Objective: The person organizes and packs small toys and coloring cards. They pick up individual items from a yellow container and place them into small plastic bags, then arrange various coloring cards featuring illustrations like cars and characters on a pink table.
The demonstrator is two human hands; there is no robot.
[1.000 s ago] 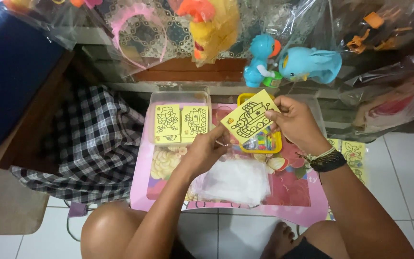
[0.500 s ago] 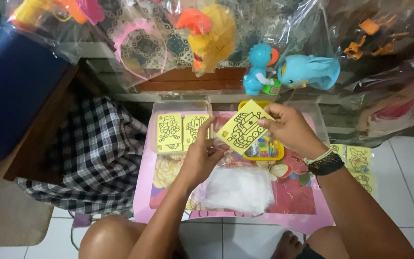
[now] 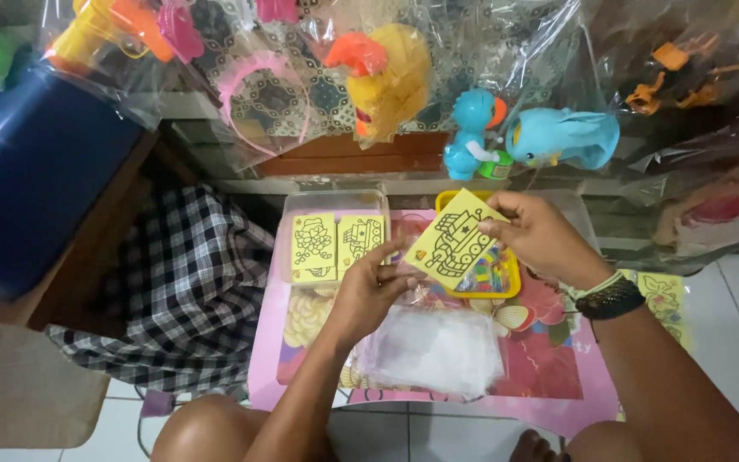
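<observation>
A yellow picture card point(image 3: 452, 241) with a black line drawing is held tilted over the small pink table point(image 3: 558, 376). My right hand point(image 3: 539, 237) pinches its upper right edge. My left hand point(image 3: 372, 289) touches its lower left corner with fingertips closed on it. Under the card lies a yellow tray point(image 3: 506, 278) of small coloured bits. A clear plastic box point(image 3: 333, 240) left of the card holds two more yellow picture cards. A stack of clear plastic sleeves point(image 3: 434, 351) lies just below my left hand.
Bagged plastic toys hang behind the table: a yellow duck point(image 3: 391, 73), a blue bird point(image 3: 470, 135), a blue elephant point(image 3: 568, 137) and a pink headband point(image 3: 260, 94). A checked cloth point(image 3: 177, 291) and a blue container point(image 3: 27, 180) sit at the left. White floor tiles lie below.
The card has been lifted a little and tilted, staying between both hands. My left hand shifted up from the plastic sleeves to the card's lower corner.
</observation>
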